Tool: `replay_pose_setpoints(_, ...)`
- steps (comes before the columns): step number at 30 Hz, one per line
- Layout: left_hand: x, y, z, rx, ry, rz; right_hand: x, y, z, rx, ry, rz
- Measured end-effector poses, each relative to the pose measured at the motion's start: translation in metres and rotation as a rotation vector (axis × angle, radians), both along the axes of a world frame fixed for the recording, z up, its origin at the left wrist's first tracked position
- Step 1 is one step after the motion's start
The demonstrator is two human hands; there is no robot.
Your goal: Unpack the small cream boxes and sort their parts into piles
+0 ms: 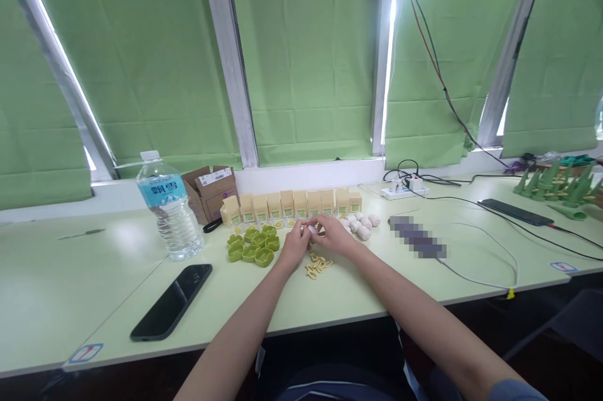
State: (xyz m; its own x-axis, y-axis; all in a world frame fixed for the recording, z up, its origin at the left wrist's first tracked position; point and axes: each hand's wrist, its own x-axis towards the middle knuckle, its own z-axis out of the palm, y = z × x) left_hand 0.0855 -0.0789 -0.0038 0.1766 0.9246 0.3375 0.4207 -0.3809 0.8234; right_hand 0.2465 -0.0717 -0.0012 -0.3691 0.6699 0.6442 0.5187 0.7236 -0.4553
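My left hand [294,244] and my right hand [333,232] meet at the middle of the pale green table [70,288], fingers pinched together on a small whitish piece [312,229] between them. Just behind stands a row of small cream house-shaped parts [292,203]. Several green clover-shaped trays [253,245] lie left of my left hand. A little heap of yellow rings [318,264] lies under my wrists. Several white egg-shaped pieces [362,225] lie right of my right hand.
A water bottle [168,206] and a small cardboard box [210,190] stand at the left, with a black phone [172,302] near the front edge. At the right are a power strip [405,188], cables, a second phone [513,211] and green cone parts [558,184].
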Motion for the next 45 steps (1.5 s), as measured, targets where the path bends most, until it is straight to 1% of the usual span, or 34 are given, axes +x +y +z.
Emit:
replay_pose_setpoints(9, 0.0015, -0.0009, 0.0006, 0.002, -0.005, -0.019, -0.0037, 0.0008, 0.0047, 0.012, -0.108, -0.077)
replay_pose_setpoints(15, 0.0036, 0.0008, 0.0008, -0.03, 0.035, 0.039, -0.0046, -0.0023, 0.0053, 0.03, -0.129, -0.09)
replay_pose_setpoints(21, 0.0038, 0.0006, 0.0008, -0.034, 0.059, 0.072, -0.0043, -0.0048, 0.0056, 0.001, -0.123, -0.077)
replay_pose_setpoints(26, 0.0008, 0.0015, -0.001, -0.028, -0.006, 0.0, -0.0025, -0.0072, 0.0044, -0.016, -0.098, -0.098)
replay_pose_setpoints(30, -0.0029, 0.0053, -0.0038, -0.097, -0.108, -0.084, 0.0002, -0.005, 0.0025, -0.005, -0.095, -0.088)
replay_pose_setpoints(32, -0.0041, 0.007, -0.0049, -0.129, -0.145, -0.105, 0.0016, -0.003, 0.0018, 0.0, -0.096, -0.07)
replay_pose_setpoints(34, -0.0047, 0.0079, -0.0055, -0.128, -0.147, -0.109, 0.0024, -0.0012, 0.0015, 0.015, -0.1, -0.047)
replay_pose_setpoints(37, -0.0041, 0.0078, -0.0056, -0.097, -0.086, -0.084, 0.0017, 0.0003, 0.0019, 0.036, -0.119, -0.041)
replay_pose_setpoints(42, 0.001, 0.004, -0.0014, -0.026, 0.08, 0.047, -0.0011, -0.0004, 0.0038, 0.034, -0.15, -0.079)
replay_pose_setpoints(45, 0.0047, 0.0022, 0.001, -0.037, 0.087, 0.086, -0.002, -0.0002, 0.0041, 0.039, -0.122, -0.083)
